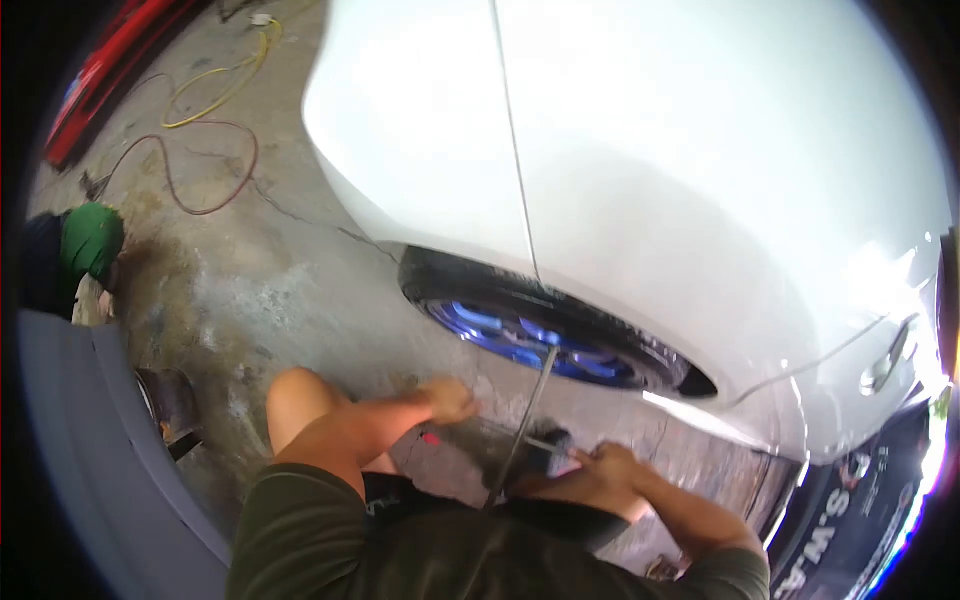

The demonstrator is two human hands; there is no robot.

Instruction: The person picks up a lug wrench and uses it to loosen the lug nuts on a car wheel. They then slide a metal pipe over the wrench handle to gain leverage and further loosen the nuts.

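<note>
Left hand (455, 400) is a blur near the cross wrench (530, 408), can't tell if that grip's open or closed. Wrench runs up to the wheel (548, 322), lower end lost against dark clothes; white bodywork (640, 210) hides the tyre's top. Right hand (608, 465) grips one wrench arm.

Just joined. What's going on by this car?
Someone is working a cross-shaped wrench at the blue-rimmed wheel of a white car. The right hand grips one end of its crossbar; the left hand is near the opposite end, too blurred to tell whether it grips. One end of the long bar meets the wheel in this view, though its seating isn't clear. The wheel is still on the car.
</note>
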